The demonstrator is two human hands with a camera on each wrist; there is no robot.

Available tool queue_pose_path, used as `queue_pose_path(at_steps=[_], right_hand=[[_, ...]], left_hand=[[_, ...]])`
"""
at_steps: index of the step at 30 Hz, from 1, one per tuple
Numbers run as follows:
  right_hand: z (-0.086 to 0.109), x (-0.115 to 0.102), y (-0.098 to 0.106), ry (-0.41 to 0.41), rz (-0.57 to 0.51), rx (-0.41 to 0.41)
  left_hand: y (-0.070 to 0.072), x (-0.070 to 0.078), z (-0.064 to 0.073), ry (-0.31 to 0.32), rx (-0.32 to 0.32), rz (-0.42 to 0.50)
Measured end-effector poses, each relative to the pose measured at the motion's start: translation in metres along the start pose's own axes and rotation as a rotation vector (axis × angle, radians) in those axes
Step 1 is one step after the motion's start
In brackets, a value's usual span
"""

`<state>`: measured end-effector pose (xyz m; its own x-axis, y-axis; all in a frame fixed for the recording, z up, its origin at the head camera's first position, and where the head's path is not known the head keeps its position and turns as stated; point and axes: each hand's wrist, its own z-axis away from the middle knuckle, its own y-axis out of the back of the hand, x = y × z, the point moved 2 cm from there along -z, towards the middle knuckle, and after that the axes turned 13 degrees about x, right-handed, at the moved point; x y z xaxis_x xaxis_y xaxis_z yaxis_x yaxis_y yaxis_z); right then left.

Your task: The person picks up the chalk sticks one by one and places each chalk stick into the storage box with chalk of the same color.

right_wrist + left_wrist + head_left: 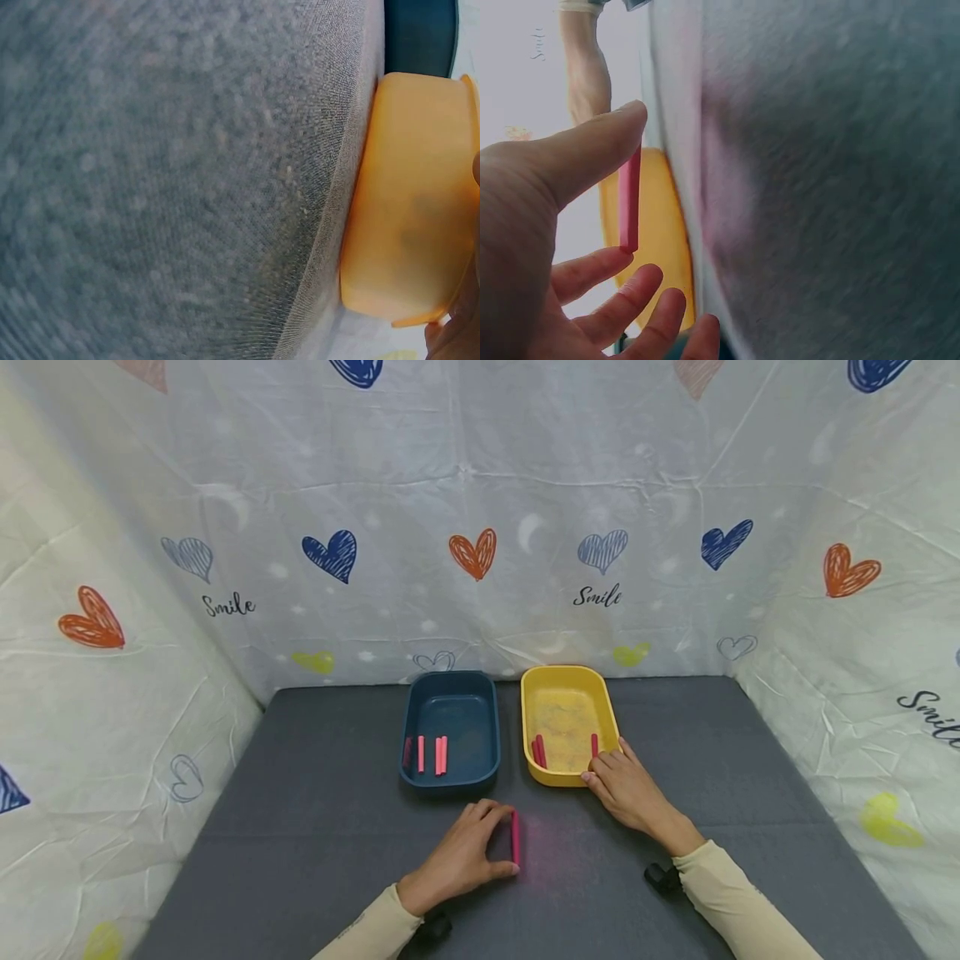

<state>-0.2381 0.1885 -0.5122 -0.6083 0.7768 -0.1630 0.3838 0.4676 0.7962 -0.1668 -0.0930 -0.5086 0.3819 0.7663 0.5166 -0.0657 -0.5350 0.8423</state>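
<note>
My left hand (465,852) pinches a dark pink stick (515,839) by its two ends, between thumb and forefinger. In the left wrist view the same stick (630,199) spans the gap between them, with the other fingers spread. Ahead to the right, my right hand (633,789) grips the front right corner of a yellow tray (570,779), fingers over the rim. Inside, a red stick (595,743) shows just beyond those fingers, its near end hidden. Two red sticks (539,752) lie at the tray's left side.
Left of the yellow tray stands a dark blue tray (450,782), holding light pink sticks (441,755) and one dark red stick (407,752) along its left wall. Both trays rest on a grey cloth-covered table (337,827). A printed curtain (525,460) encloses the back and sides.
</note>
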Motion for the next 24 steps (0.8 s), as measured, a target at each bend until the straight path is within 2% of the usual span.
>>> queue_pose_path(at_steps=[15, 24], right_hand=[[-0.001, 0.000, 0.000, 0.007, -0.012, -0.002], [-0.001, 0.000, 0.001, 0.001, -0.017, -0.016]], left_hand=[[0.023, 0.005, -0.007, -0.012, 0.088, 0.009], [0.037, 0.015, -0.018, -0.013, 0.160, 0.015]])
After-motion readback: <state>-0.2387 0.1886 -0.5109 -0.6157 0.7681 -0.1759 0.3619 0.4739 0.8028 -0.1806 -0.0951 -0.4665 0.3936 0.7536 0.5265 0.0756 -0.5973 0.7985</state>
